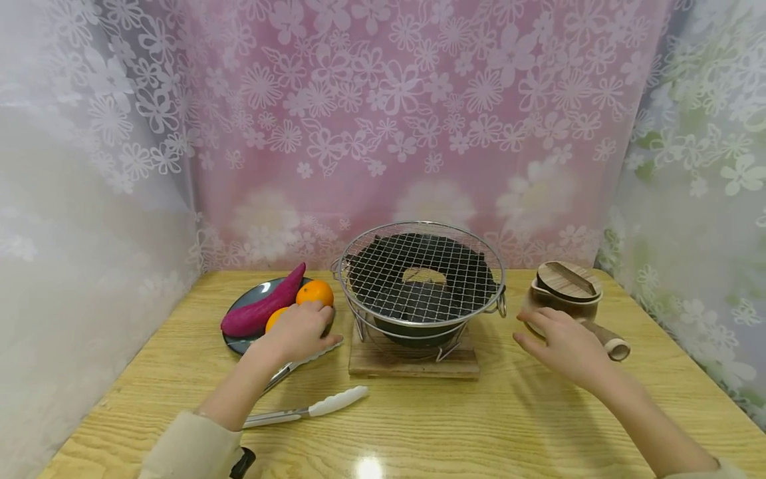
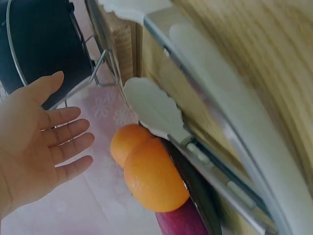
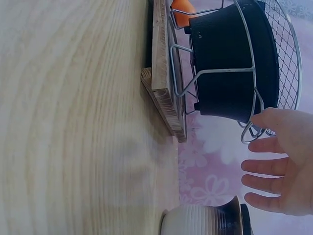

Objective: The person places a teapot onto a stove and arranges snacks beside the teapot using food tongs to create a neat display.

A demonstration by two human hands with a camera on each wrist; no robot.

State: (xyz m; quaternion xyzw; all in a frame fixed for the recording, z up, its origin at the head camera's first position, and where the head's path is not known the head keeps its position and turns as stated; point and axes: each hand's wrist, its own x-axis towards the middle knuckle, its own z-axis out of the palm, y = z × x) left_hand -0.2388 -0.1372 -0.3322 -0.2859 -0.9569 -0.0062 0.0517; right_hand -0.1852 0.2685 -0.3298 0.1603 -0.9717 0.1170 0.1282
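In the head view my left hand [image 1: 299, 329] hovers over the right part of a dark plate [image 1: 236, 346], beside the oranges [image 1: 315, 293]. A long purple sweet potato [image 1: 263, 313] lies on that plate. The left wrist view shows the hand [image 2: 44, 142] with fingers extended and nothing in it. Metal tongs [image 1: 338, 401] with white scalloped tips lie spread below this hand. My right hand [image 1: 565, 342] is in front of a small lidded pot [image 1: 565, 303], partly covering it. Seen from the right wrist, its fingers are extended and the palm [image 3: 298, 171] holds nothing.
Between the hands stands a black tabletop grill [image 1: 419, 332] in a wire frame, topped by a round wire mesh [image 1: 425, 266]. It sits on a wooden board [image 1: 413, 366]. The pot's wooden handle [image 1: 610, 342] points toward the front right. Floral curtains [image 1: 419, 133] surround the table.
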